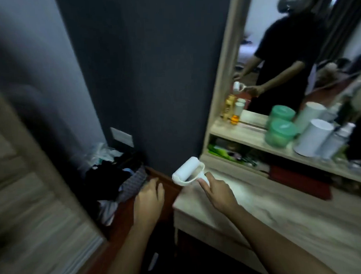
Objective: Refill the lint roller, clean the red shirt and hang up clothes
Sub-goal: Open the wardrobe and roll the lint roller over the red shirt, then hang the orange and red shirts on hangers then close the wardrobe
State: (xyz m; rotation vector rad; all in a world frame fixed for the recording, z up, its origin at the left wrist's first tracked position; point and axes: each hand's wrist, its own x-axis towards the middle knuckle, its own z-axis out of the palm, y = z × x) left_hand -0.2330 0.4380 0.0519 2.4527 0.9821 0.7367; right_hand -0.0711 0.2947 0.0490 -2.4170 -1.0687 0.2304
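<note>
One hand, the right hand (218, 191), wrapped its fingers (204, 185) round the lint roller (187, 171) handle above the worktop (282, 211) corner. The left hand (150, 197) hovered left of the worktop, fingers loosely spread, empty. A firm handle grip should steady the roll.

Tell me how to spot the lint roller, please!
Find the tall mirror on the pale dressing table. Over the table's left edge, the right hand grips the lint roller. Unlike the white tubs standing on the shelf, it has a handle.
</note>
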